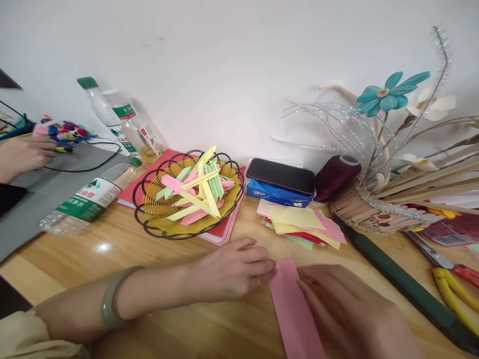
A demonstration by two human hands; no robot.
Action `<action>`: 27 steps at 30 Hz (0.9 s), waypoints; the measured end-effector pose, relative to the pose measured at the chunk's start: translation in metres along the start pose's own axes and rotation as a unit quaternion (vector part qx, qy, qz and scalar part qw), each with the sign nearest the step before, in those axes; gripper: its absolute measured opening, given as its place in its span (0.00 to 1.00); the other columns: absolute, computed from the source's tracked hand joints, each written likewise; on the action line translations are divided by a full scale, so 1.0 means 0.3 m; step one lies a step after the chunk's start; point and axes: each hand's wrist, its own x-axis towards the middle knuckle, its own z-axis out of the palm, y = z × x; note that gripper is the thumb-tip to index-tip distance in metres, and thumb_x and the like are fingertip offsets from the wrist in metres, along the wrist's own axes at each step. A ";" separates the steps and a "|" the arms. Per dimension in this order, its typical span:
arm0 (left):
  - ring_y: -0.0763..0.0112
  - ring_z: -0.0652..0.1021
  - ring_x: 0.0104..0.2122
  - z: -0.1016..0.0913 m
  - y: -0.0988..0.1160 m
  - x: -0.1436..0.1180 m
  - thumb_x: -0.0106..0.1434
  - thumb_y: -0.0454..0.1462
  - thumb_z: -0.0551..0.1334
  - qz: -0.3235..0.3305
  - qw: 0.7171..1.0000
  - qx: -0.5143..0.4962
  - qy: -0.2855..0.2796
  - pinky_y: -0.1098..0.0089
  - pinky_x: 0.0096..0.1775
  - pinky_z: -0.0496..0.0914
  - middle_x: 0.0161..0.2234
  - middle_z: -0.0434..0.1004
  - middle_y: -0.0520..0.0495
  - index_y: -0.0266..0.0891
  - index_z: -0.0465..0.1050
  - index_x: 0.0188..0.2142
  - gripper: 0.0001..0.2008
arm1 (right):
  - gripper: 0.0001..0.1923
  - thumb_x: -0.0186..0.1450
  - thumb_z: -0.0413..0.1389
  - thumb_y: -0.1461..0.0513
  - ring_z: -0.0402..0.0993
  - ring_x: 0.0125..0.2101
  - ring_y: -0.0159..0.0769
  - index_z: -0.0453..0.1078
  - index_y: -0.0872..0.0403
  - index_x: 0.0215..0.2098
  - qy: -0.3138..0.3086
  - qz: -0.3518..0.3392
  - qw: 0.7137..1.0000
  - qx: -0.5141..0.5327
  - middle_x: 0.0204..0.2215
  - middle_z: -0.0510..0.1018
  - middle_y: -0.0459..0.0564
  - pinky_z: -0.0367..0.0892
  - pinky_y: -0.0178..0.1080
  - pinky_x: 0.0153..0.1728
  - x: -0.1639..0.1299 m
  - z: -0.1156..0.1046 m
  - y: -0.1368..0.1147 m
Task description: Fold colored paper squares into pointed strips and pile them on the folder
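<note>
My left hand [232,271] lay on the wooden table [112,249], fingers curled loosely and their tips pressing the left edge of a long pink paper strip [294,309] near its top. My right hand [348,309] rested flat and open on the strip's right side, blurred, its fingers spread across the paper. The strip ran from between my two hands down to the bottom of the view. A green bangle [112,299] sat on my left wrist.

Just beyond my hands lay a loose stack of coloured paper squares [299,224], yellow on top. To its left stood a black wire basket [187,199] holding folded pink, yellow and green paper pieces [198,192], resting on red card. A dark phone [280,175] sat on a blue tissue pack [277,195], beside a maroon thread spool [335,177]. At the far left another person's hand [22,154] rested on a grey mat, well apart from mine
</note>
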 end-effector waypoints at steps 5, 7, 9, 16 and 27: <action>0.72 0.68 0.46 -0.007 -0.013 0.003 0.69 0.32 0.49 0.007 1.000 0.001 -0.007 0.65 0.50 0.60 0.49 0.71 0.52 0.34 0.66 0.48 0.12 | 0.09 0.63 0.49 0.56 0.71 0.23 0.32 0.68 0.50 0.30 -0.059 0.130 0.989 0.032 0.25 0.75 0.46 0.67 0.34 0.22 0.021 0.027 0.043; 0.73 0.66 0.48 -0.003 -0.012 0.003 0.69 0.33 0.49 0.006 1.000 -0.003 -0.014 0.66 0.53 0.58 0.49 0.71 0.52 0.33 0.65 0.49 0.13 | 0.10 0.63 0.50 0.56 0.70 0.21 0.31 0.67 0.51 0.29 -0.072 0.143 0.986 0.037 0.23 0.74 0.45 0.66 0.34 0.22 0.018 0.041 0.040; 0.74 0.65 0.50 0.001 -0.013 0.003 0.69 0.33 0.48 0.007 1.000 -0.002 -0.024 0.66 0.55 0.55 0.50 0.71 0.52 0.32 0.64 0.50 0.13 | 0.10 0.64 0.48 0.57 0.69 0.21 0.31 0.67 0.51 0.29 -0.061 0.138 0.988 0.030 0.23 0.73 0.45 0.65 0.34 0.22 0.012 0.051 0.031; 0.74 0.68 0.47 0.000 -0.046 0.017 0.70 0.33 0.47 0.025 0.999 -0.012 -0.018 0.65 0.55 0.56 0.48 0.73 0.55 0.37 0.69 0.45 0.13 | 0.09 0.63 0.47 0.58 0.69 0.20 0.31 0.66 0.51 0.30 -0.023 0.125 0.992 0.012 0.22 0.72 0.45 0.64 0.33 0.21 0.023 0.062 0.011; 0.72 0.72 0.44 -0.005 -0.040 0.034 0.68 0.32 0.50 0.047 0.999 0.010 0.012 0.65 0.51 0.63 0.46 0.75 0.48 0.34 0.70 0.45 0.12 | 0.10 0.65 0.46 0.58 0.68 0.18 0.31 0.63 0.51 0.27 -0.062 0.138 0.988 -0.020 0.21 0.72 0.45 0.60 0.33 0.18 0.036 0.067 0.021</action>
